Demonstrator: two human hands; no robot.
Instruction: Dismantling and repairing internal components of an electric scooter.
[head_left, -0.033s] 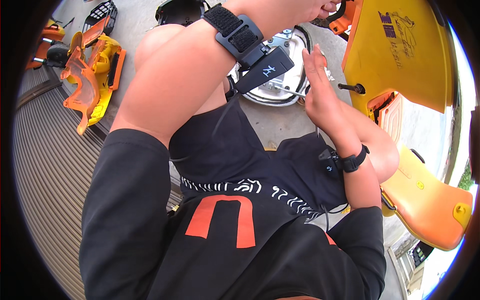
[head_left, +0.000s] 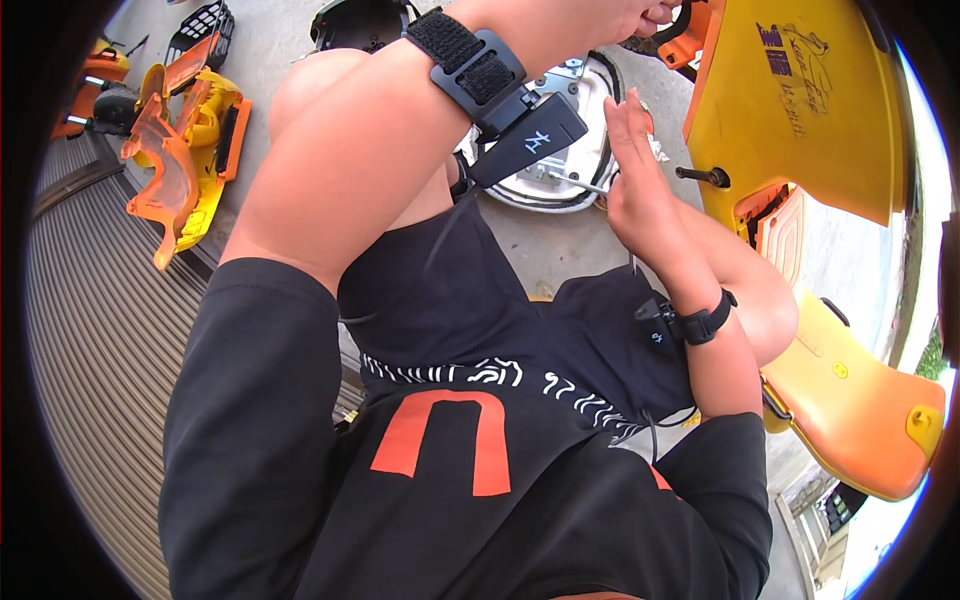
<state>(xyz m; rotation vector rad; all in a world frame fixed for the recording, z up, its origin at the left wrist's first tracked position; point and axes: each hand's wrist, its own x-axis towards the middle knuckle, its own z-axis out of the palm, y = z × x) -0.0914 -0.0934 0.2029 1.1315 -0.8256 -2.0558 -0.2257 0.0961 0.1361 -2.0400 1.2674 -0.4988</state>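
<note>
My left hand (head_left: 652,16) is at the top edge, fingers curled beside a black-and-orange part (head_left: 680,40); what they hold is unclear. Below it a white padded oval piece (head_left: 535,194) with silver brackets (head_left: 565,76) lies on the concrete, partly hidden by my left arm and its strapped black device. My right hand (head_left: 635,175) is at that piece's right side, fingers stretched upward, beside a metal rod (head_left: 585,184); a thin metal shaft shows below the palm, and I cannot tell whether it is held.
A large yellow panel (head_left: 790,110) with a black bolt stands at right, above a yellow-orange seat-like piece (head_left: 850,410). At upper left lie yellow and orange plastic parts (head_left: 205,150), a black grid piece (head_left: 200,30) and a ribbed grey shutter (head_left: 90,350). A black shell (head_left: 350,25) lies at the top.
</note>
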